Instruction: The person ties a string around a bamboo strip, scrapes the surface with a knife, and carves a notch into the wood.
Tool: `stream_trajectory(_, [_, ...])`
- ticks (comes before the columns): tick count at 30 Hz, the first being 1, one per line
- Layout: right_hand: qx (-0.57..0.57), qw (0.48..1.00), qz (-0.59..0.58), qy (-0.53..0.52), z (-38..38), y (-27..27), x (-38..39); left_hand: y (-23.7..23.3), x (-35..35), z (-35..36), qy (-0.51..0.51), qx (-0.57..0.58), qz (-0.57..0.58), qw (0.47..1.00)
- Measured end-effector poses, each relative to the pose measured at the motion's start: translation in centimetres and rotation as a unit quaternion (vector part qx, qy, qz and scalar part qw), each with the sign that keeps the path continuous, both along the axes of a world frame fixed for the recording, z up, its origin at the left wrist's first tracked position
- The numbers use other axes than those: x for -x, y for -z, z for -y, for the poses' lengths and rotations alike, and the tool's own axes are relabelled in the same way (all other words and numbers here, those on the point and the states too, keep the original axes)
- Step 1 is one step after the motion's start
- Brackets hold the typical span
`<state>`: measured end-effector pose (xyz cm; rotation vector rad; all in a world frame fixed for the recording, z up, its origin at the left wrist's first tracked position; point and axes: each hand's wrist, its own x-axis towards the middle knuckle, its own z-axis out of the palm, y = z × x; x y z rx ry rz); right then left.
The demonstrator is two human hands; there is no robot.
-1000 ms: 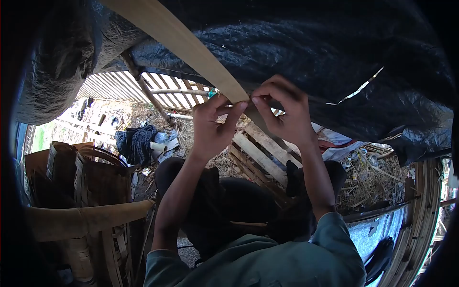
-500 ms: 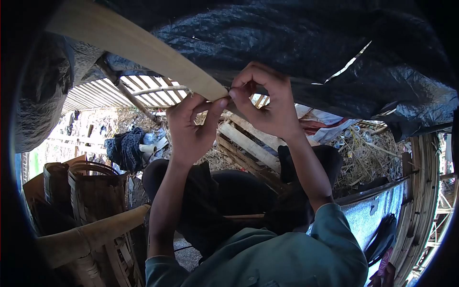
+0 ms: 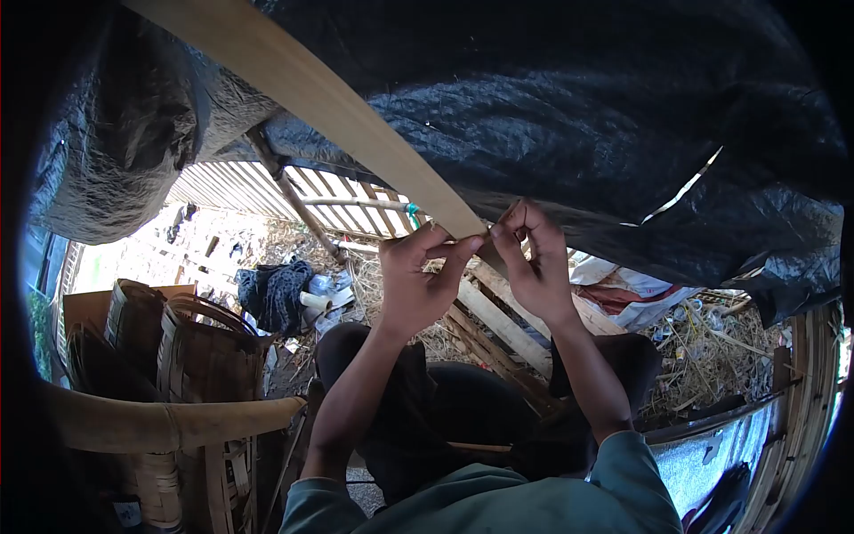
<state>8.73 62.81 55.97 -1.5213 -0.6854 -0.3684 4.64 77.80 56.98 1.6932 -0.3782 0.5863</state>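
A long, flat, pale strip of what looks like bamboo (image 3: 342,116) runs from the upper left down to the middle of the head view. Near its lower end my left hand (image 3: 420,280) pinches the strip's edge between thumb and fingers. My right hand (image 3: 540,267) is closed in a pinch at the strip's tip, close to the left thumb. Whatever lies between the right fingertips is too small to make out. Both hands are raised in front of my knees.
Dark plastic sheeting (image 3: 587,116) hangs above and ahead. Rolled woven bamboo pieces (image 3: 209,360) and a thick bamboo pole (image 3: 222,423) stand at the left. Wooden slats (image 3: 503,320), straw (image 3: 712,356) and a dark patterned cloth (image 3: 274,294) lie on the ground beyond my knees.
The whole view has shifted, so hands and strip appear lower and further right. My left hand still pinches the strip, and the right fingers have drawn slightly away from the left thumb.
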Motion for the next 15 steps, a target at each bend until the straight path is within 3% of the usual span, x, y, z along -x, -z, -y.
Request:
stream_trajectory(13, [0.063, 0.998, 0.012, 0.013, 2.2, -1.7, 1.4, 0.4, 0.7, -0.1, 0.015, -0.045, 0.000, 0.999])
stream_trajectory(15, [0.041, 0.998, 0.033, 0.032, 2.5, -2.0, 1.6, 0.1, 0.9, 0.2, 0.014, 0.010, -0.035, 0.999])
